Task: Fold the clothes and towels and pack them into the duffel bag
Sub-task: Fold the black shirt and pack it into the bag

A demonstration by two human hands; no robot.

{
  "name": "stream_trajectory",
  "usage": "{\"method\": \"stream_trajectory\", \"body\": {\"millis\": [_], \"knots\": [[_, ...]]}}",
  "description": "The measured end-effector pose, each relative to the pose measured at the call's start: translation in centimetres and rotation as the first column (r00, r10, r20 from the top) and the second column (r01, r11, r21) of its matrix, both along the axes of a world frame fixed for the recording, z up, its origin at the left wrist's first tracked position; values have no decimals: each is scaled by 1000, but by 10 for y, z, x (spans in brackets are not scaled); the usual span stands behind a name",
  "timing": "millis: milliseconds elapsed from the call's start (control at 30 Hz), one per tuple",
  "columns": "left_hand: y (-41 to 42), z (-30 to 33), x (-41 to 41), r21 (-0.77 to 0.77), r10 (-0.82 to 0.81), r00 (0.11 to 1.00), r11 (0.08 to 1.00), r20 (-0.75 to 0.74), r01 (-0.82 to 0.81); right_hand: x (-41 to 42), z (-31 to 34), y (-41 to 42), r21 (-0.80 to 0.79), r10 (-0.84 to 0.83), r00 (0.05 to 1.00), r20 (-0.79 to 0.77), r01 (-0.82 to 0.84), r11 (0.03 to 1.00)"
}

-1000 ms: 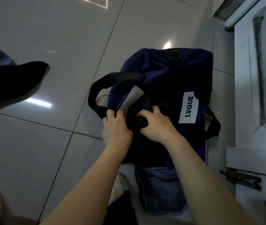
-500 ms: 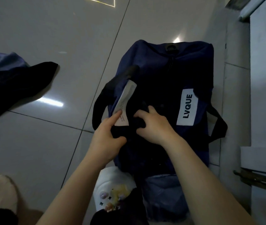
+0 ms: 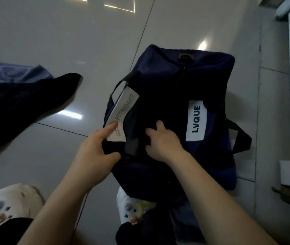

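Head view: your left hand is pinching the bag rim, right hand curled gripping inside; keep spreading it wide

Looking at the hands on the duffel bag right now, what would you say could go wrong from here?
1. The white paper tag under the left hand could tear or fall inside the duffel bag.
2. The dark clothes on the floor remain unfolded and unpacked, so they might get forgotten.
3. The bag lies against the person's slipper, so a step could snag it.
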State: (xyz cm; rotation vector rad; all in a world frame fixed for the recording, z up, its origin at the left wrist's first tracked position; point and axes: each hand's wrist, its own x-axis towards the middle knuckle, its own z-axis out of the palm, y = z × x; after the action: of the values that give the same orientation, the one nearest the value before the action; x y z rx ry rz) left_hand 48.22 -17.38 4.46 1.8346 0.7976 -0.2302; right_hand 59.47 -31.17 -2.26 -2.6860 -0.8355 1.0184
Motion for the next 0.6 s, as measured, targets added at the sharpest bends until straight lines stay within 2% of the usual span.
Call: {"method": "stream_trajectory", "body": {"millis": [67, 133, 233, 300, 400, 533, 600], "knots": [[3, 4, -4, -64, 79, 997, 995, -22, -80, 6, 3, -16, 90, -25, 982, -186, 42, 995], [3, 5, -5, -137, 128, 991, 982, -45, -133, 5, 7, -30, 193, -44, 923, -382, 127, 973], [2, 6, -6, -201, 117, 991, 971, -70, -128, 7, 8, -45, 307, -39, 836, -547, 243, 920], [1, 10, -7, -233, 93, 994, 967, -65, -105, 12, 8, -52, 315, -67, 766, -639, 340, 886], [-1, 15, -5, -285, 66, 997, 956, -39, -74, 15, 11, -51, 284, -54, 768, -639, 300, 911], [-21, 19, 8, -238, -16, 999, 971, 51, 27, 3, 10, -31, 247, -7, 902, -433, 126, 961], [-35, 17, 16, -217, -59, 993, 973, 106, 81, 1, 13, -37, 303, -63, 893, -446, 216, 928]]}}
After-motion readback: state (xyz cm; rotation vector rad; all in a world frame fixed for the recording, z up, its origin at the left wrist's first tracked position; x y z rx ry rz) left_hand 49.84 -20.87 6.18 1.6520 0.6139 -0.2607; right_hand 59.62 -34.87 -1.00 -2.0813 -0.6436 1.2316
